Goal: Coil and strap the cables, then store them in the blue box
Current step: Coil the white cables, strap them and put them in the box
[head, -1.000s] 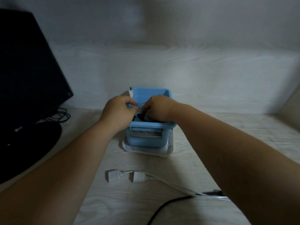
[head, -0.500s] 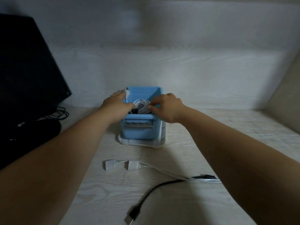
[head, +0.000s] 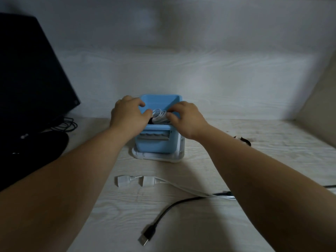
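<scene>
A dark monitor [head: 32, 79] stands at the nine o'clock edge of the desk [head: 281, 139]. At the centre, the left hand [head: 129, 115] curls its fingers over the nine o'clock rim of the blue box [head: 156, 144], its thumb tip touching the coiled white cable [head: 160, 116] that lies in the top of the box. The right hand [head: 185, 119], at the box's three o'clock, pinches that coil with bent fingertips, while at the box's six o'clock a white cable with two plugs [head: 149, 180] and a black USB cable [head: 163, 213] lie uncoiled on the desk.
</scene>
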